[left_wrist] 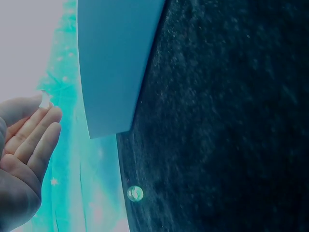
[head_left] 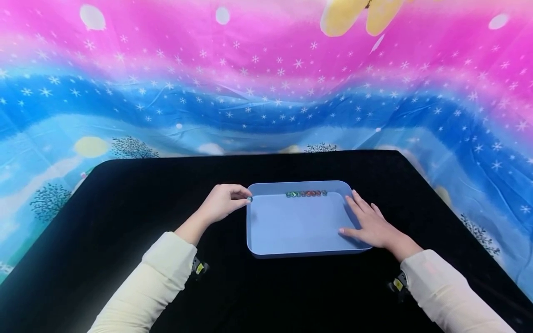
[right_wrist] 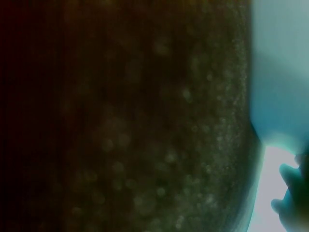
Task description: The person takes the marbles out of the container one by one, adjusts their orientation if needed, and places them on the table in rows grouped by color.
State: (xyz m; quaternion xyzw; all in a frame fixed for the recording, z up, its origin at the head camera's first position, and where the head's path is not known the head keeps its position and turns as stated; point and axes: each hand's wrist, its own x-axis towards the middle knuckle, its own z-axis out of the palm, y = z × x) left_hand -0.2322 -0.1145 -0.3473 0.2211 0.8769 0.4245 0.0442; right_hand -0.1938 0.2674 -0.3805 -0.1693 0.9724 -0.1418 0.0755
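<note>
My left hand (head_left: 222, 202) pinches a small glass marble (head_left: 250, 199) between thumb and fingertips, at the far left corner of a blue-grey tray (head_left: 291, 226). The left wrist view has that hand (left_wrist: 29, 140) beside the tray's outer wall (left_wrist: 116, 63), with the marble at its fingertips mostly hidden. Inside the tray, several green and red marbles (head_left: 306, 194) line up along the far wall. Resting on the tray's right side is my right hand (head_left: 370, 226), its fingers spread and fairly straight. Only dark fingertips (right_wrist: 289, 193) show in the right wrist view.
A black cloth (head_left: 125, 208) covers the table under the tray. One loose marble (left_wrist: 135, 193) lies on that cloth in the left wrist view. Behind the table hangs a pink and blue patterned curtain (head_left: 266, 92).
</note>
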